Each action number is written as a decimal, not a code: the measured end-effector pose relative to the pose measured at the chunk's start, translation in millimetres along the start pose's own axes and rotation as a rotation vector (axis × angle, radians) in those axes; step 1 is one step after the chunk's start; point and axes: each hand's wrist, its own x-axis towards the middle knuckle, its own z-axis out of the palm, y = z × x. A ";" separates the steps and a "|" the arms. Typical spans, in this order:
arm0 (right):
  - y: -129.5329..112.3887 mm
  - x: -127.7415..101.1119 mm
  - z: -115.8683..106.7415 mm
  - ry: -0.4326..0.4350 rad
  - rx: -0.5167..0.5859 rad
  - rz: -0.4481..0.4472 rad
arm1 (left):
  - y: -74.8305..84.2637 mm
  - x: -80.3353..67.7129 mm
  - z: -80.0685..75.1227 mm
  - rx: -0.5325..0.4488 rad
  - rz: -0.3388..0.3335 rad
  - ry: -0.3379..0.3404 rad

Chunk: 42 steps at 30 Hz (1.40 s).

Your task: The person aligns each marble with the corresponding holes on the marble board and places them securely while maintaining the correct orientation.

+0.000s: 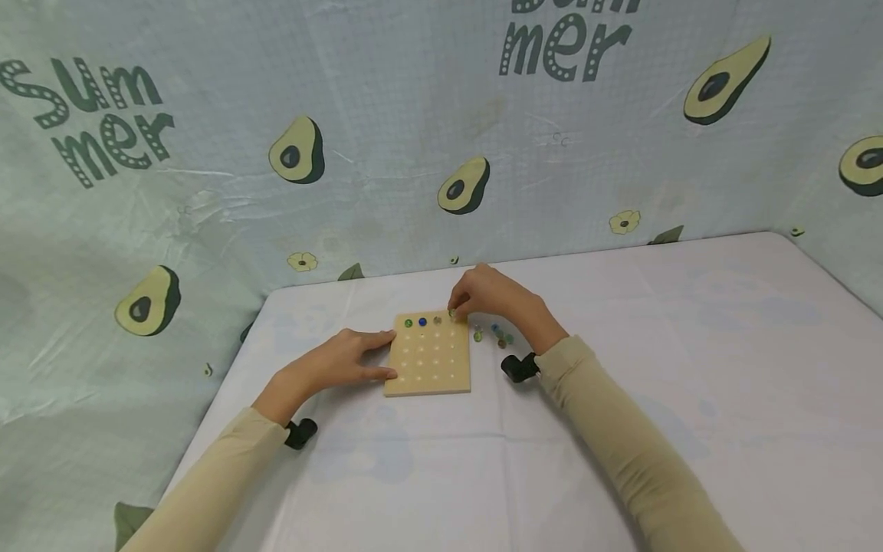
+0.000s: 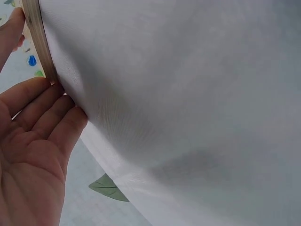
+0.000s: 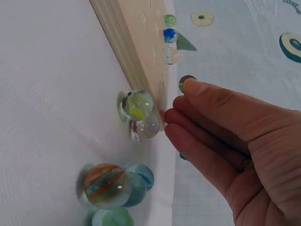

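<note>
Left hand (image 1: 338,364) lies flat, steadying the wooden peg board (image 1: 429,354) — right hand (image 1: 491,299) pinches a marble (image 3: 186,82) over its far corner.

Marble (image 3: 186,83) half behind fingers (image 3: 207,96)

"Summer" is printed twice on the backdrop cloth (image 1: 414,115)

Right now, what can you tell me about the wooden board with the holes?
The wooden board is a pale, square slab, apparently of layered wood, lying flat on the white cloth. Its top has rows of small dimples. Marbles sit in the far row. The left hand touches its left edge; the right hand holds a marble at its far right corner.
</note>
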 end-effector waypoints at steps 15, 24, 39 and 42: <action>-5.8 2.0 1.3 -0.017 -0.043 0.049 | -2.5 -3.3 3.4 -0.088 -0.029 0.031; -9.7 7.1 4.0 -0.056 -0.091 0.095 | -3.8 -3.5 4.0 -0.082 -0.026 0.026; -0.4 -8.6 -0.8 -0.045 -0.007 0.028 | -2.5 -4.7 3.3 -0.093 -0.054 0.013; 4.5 -25.4 -6.8 -0.038 -0.006 -0.002 | -1.1 -5.1 2.8 -0.087 -0.040 0.017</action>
